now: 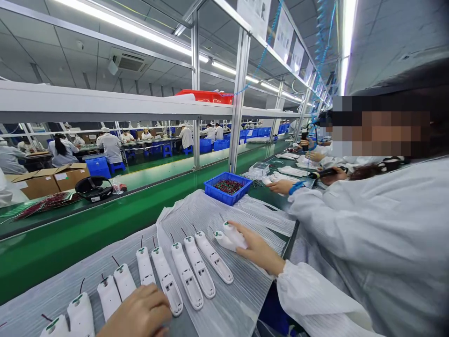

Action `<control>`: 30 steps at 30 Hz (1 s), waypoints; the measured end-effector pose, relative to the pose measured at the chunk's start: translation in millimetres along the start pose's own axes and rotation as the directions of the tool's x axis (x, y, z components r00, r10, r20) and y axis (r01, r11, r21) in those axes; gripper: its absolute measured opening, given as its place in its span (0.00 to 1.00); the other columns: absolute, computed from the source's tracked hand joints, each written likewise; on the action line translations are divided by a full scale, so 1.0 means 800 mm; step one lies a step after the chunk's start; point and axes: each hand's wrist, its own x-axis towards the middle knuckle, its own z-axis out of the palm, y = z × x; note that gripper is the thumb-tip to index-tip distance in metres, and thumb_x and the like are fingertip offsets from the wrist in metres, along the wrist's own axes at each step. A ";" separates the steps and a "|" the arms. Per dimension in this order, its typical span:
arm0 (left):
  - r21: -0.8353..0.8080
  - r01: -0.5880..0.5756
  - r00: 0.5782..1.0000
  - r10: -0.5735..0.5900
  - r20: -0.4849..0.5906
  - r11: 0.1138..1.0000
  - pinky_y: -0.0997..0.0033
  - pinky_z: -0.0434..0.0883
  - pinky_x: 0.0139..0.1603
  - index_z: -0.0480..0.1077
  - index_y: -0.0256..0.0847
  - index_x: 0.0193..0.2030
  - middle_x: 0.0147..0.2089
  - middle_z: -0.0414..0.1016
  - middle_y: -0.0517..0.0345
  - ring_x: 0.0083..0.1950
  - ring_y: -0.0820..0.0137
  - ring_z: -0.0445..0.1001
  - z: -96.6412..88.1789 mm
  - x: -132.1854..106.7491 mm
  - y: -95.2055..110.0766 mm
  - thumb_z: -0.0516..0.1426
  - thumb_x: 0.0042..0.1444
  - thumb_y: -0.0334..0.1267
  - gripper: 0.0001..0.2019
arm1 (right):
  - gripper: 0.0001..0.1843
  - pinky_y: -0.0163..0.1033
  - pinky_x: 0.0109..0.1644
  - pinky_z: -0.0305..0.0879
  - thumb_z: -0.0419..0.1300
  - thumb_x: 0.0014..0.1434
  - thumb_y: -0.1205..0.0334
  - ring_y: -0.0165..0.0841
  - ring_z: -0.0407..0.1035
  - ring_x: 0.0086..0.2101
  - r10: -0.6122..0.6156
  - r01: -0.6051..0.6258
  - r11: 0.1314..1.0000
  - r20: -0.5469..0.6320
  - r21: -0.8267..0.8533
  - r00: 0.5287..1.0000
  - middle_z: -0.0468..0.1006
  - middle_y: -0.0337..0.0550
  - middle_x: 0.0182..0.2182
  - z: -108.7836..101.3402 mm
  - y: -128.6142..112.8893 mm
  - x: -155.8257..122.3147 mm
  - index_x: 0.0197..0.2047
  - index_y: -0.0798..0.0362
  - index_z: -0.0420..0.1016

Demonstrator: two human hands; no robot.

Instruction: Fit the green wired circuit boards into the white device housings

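Rows of factory desks (150, 145) run off behind a foam sheet (242, 285) spread before the hands, and white plastic casings (187, 276) lie on it side by side, each trailing a thin wire (142, 241), long axes slanting away from the hands. Right hand (257, 248) rests on the two end casings (226, 238); left hand (138, 311) sits well apart, beside the row's other end. Whether either hand grips, I cannot tell.

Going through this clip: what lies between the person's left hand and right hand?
The head view shows a row of white plastic housings lying on a white foam sheet between the left hand and the right hand.
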 end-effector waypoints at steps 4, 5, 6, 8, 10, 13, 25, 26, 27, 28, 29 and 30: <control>-0.192 0.164 0.985 -0.150 0.088 0.968 0.73 0.66 0.43 0.67 0.45 0.36 0.39 0.71 0.61 0.42 0.72 0.67 0.002 0.050 -0.002 0.49 0.51 0.27 0.11 | 0.35 0.49 0.49 0.57 0.49 0.43 0.65 0.44 0.60 0.49 0.120 -0.122 0.993 -0.113 -0.008 0.986 0.65 0.50 0.50 -0.025 0.019 -0.011 0.57 0.56 0.51; -0.204 0.184 0.981 -0.166 0.105 0.962 0.73 0.65 0.44 0.67 0.44 0.37 0.39 0.71 0.61 0.42 0.72 0.67 0.004 0.065 -0.004 0.49 0.51 0.28 0.10 | 0.35 0.49 0.50 0.57 0.49 0.43 0.65 0.44 0.60 0.49 0.127 -0.129 0.992 -0.112 -0.012 0.986 0.65 0.49 0.50 -0.027 0.023 -0.015 0.57 0.56 0.51; -0.191 0.195 0.978 -0.176 0.113 0.962 0.72 0.65 0.45 0.67 0.43 0.37 0.39 0.71 0.61 0.43 0.72 0.67 0.008 0.081 -0.005 0.49 0.52 0.29 0.09 | 0.34 0.49 0.50 0.56 0.50 0.44 0.64 0.44 0.59 0.50 0.124 -0.126 0.992 -0.104 -0.015 0.987 0.65 0.49 0.51 -0.028 0.027 -0.019 0.57 0.55 0.51; -0.126 0.193 0.977 -0.179 0.119 0.973 0.72 0.64 0.47 0.67 0.42 0.39 0.40 0.71 0.60 0.44 0.72 0.67 0.016 0.114 -0.007 0.50 0.52 0.32 0.09 | 0.34 0.49 0.53 0.54 0.50 0.44 0.64 0.42 0.58 0.51 0.094 -0.096 0.995 -0.079 -0.017 0.992 0.63 0.49 0.52 -0.025 0.032 -0.028 0.57 0.55 0.51; -0.056 0.169 0.980 -0.162 0.116 0.984 0.70 0.63 0.48 0.65 0.42 0.42 0.43 0.70 0.58 0.47 0.70 0.66 0.026 0.148 -0.008 0.50 0.52 0.34 0.10 | 0.34 0.47 0.55 0.53 0.49 0.45 0.64 0.40 0.56 0.52 0.057 -0.058 0.998 -0.063 -0.016 0.996 0.61 0.48 0.54 -0.022 0.037 -0.033 0.57 0.56 0.51; 0.029 0.087 0.990 -0.089 0.113 0.996 0.64 0.62 0.49 0.64 0.40 0.44 0.46 0.68 0.54 0.49 0.65 0.63 0.043 0.198 -0.010 0.50 0.51 0.31 0.13 | 0.34 0.45 0.56 0.51 0.48 0.45 0.66 0.37 0.55 0.53 0.029 -0.031 0.999 -0.057 -0.042 0.998 0.59 0.47 0.55 -0.024 0.051 -0.028 0.58 0.55 0.50; 0.247 -0.320 0.888 0.199 0.415 0.914 0.65 0.69 0.39 0.64 0.38 0.42 0.44 0.68 0.51 0.42 0.61 0.68 0.108 0.318 -0.040 0.59 0.43 0.41 0.19 | 0.34 0.43 0.52 0.55 0.48 0.45 0.71 0.37 0.60 0.48 0.031 -0.026 0.974 0.023 -0.225 0.999 0.66 0.49 0.48 -0.025 0.148 0.056 0.58 0.56 0.51; 0.256 -0.340 0.881 0.211 0.424 0.905 0.65 0.69 0.39 0.64 0.37 0.41 0.43 0.68 0.50 0.42 0.61 0.68 0.107 0.318 -0.040 0.58 0.44 0.39 0.16 | 0.34 0.44 0.52 0.55 0.48 0.45 0.71 0.38 0.60 0.47 0.038 -0.032 0.972 0.022 -0.234 0.999 0.67 0.49 0.47 -0.021 0.152 0.056 0.58 0.56 0.52; 0.262 -0.361 0.872 0.225 0.434 0.895 0.65 0.69 0.38 0.64 0.36 0.40 0.42 0.68 0.50 0.41 0.62 0.69 0.104 0.317 -0.040 0.57 0.44 0.36 0.14 | 0.33 0.45 0.52 0.55 0.48 0.45 0.71 0.38 0.60 0.47 0.046 -0.039 0.970 0.020 -0.242 0.999 0.67 0.49 0.46 -0.017 0.155 0.056 0.57 0.56 0.53; 0.263 -0.385 0.863 0.243 0.444 0.885 0.65 0.69 0.37 0.65 0.36 0.39 0.41 0.68 0.51 0.40 0.62 0.69 0.101 0.317 -0.040 0.56 0.45 0.34 0.12 | 0.33 0.46 0.52 0.54 0.48 0.46 0.70 0.39 0.59 0.47 0.052 -0.046 0.968 0.018 -0.247 0.998 0.67 0.50 0.46 -0.014 0.158 0.055 0.57 0.56 0.53; 0.258 -0.411 0.850 0.266 0.454 0.874 0.66 0.69 0.37 0.65 0.37 0.38 0.40 0.69 0.52 0.40 0.63 0.69 0.097 0.318 -0.041 0.56 0.45 0.33 0.11 | 0.32 0.47 0.52 0.54 0.47 0.46 0.70 0.39 0.58 0.47 0.057 -0.051 0.967 0.016 -0.251 0.998 0.66 0.50 0.47 -0.011 0.160 0.054 0.58 0.57 0.53; 0.249 -0.438 0.837 0.292 0.462 0.864 0.66 0.68 0.38 0.64 0.37 0.38 0.40 0.69 0.53 0.40 0.63 0.69 0.092 0.321 -0.041 0.56 0.45 0.32 0.11 | 0.32 0.47 0.52 0.53 0.47 0.47 0.70 0.40 0.57 0.47 0.059 -0.053 0.965 0.015 -0.255 0.998 0.65 0.50 0.47 -0.009 0.161 0.053 0.58 0.57 0.52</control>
